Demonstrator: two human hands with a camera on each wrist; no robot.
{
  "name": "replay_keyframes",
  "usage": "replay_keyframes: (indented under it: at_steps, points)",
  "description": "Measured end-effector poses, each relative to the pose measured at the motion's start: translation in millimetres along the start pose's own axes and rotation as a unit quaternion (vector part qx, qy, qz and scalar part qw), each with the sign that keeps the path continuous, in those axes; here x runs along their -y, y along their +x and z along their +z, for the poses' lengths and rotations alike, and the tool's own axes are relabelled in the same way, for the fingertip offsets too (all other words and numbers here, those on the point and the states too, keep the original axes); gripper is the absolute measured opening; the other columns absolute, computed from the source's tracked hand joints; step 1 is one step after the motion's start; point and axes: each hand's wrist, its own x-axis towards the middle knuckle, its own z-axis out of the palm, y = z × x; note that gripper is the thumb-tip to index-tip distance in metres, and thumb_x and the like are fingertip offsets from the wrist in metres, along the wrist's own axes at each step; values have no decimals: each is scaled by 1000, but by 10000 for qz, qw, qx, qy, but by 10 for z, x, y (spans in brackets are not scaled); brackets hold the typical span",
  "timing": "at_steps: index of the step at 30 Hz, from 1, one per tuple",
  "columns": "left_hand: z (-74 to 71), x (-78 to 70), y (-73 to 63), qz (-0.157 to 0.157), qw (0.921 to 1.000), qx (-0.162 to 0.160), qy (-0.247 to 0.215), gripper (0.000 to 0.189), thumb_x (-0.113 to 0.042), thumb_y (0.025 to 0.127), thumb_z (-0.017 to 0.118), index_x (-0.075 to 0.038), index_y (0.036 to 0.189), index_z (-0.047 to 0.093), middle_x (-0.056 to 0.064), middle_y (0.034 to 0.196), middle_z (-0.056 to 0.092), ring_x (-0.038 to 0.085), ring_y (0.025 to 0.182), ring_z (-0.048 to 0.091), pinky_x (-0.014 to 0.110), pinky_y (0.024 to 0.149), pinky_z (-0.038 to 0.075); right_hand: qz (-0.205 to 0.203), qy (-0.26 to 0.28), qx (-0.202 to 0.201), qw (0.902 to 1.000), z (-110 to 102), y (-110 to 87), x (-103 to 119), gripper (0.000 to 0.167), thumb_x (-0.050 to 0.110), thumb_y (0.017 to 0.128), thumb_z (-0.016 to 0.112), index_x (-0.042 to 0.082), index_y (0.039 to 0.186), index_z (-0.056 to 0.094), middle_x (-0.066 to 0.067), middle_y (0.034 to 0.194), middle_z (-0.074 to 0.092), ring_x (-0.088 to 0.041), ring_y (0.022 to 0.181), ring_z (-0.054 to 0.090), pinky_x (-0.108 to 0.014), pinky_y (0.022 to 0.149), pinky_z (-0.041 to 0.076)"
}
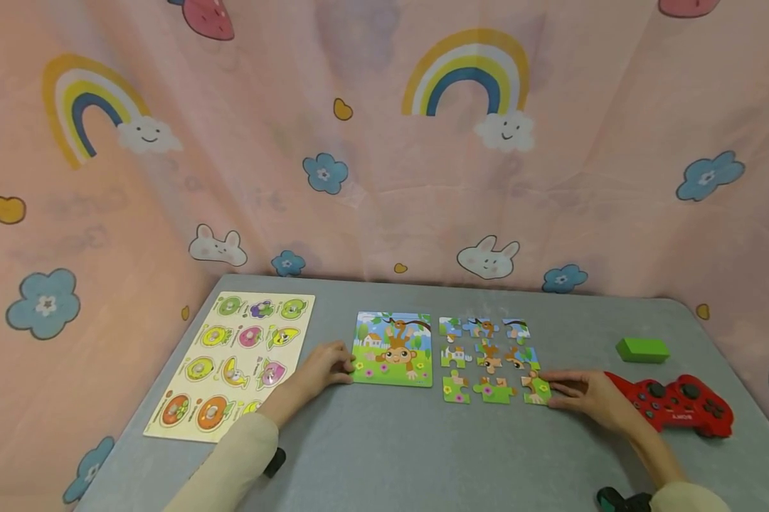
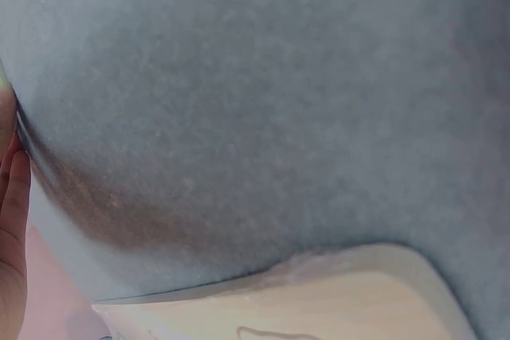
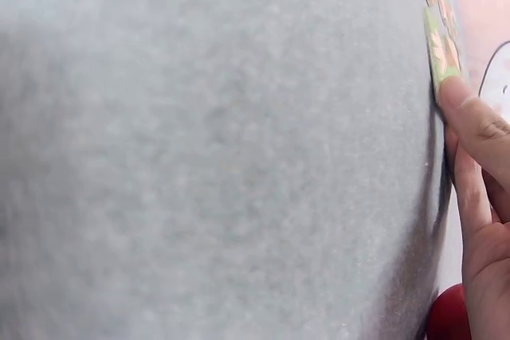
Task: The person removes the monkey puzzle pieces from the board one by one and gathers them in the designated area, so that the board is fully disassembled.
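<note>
A square monkey picture board [image 1: 393, 350] lies near the middle of the table. My left hand [image 1: 323, 368] holds its left edge, fingers bent; the left wrist view catches only part of this hand [image 2: 11, 228] at its border. To the board's right, several monkey jigsaw pieces [image 1: 494, 391] are laid out in spaced rows. At the lower right corner of that layout, my right hand [image 1: 582, 397] pinches the corner jigsaw piece [image 1: 537, 390] between thumb and finger. The right wrist view shows the thumb [image 3: 457, 95] against the green piece [image 3: 440, 57].
A fruit peg board [image 1: 265, 355] lies on the left, partly under the left forearm. Beyond the right hand are a red game controller [image 1: 685, 407] and a green block [image 1: 643, 350]. The grey table [image 1: 371, 455] meets a pink patterned cloth [image 1: 384, 213] behind.
</note>
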Motion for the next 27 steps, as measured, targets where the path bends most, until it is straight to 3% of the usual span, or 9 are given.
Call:
replay_keyframes:
  at_steps: [11, 19, 25, 27]
  points:
    - [19, 6, 6, -61, 9999, 54, 69, 11, -6, 76, 78, -1, 81, 70, 3, 85, 60, 14, 79, 57, 30, 74, 50, -516, -522, -10, 9973, 10, -35, 20, 41, 11, 78, 77, -6, 114, 66, -25, 119, 59, 14, 102, 48, -11, 81, 46]
    - [23, -1, 6, -50, 9999, 35, 106, 11, -5, 76, 78, -1, 80, 69, 4, 86, 60, 16, 81, 59, 31, 75, 51, -427, -552, 73, 9975, 8, -24, 15, 41, 11, 81, 76, -6, 116, 65, -27, 120, 60, 6, 101, 58, -16, 81, 49]
    - [1, -91, 4, -627, 9977, 3, 246, 13, -2, 72, 81, 0, 79, 70, 2, 83, 60, 16, 79, 58, 31, 74, 50, -233, -546, -17, 9982, 72, 29, 20, 43, 12, 80, 77, -7, 117, 64, -27, 121, 59, -24, 107, 63, -27, 83, 52]
    - [-18, -124, -5, -892, 9953, 48, 368, 15, -2, 71, 82, -1, 82, 72, 1, 83, 60, 15, 79, 58, 31, 73, 50, -201, -382, -86, 9990, 95, 30, 26, 44, 12, 82, 75, -8, 118, 62, -27, 122, 58, -25, 107, 63, -26, 83, 52]
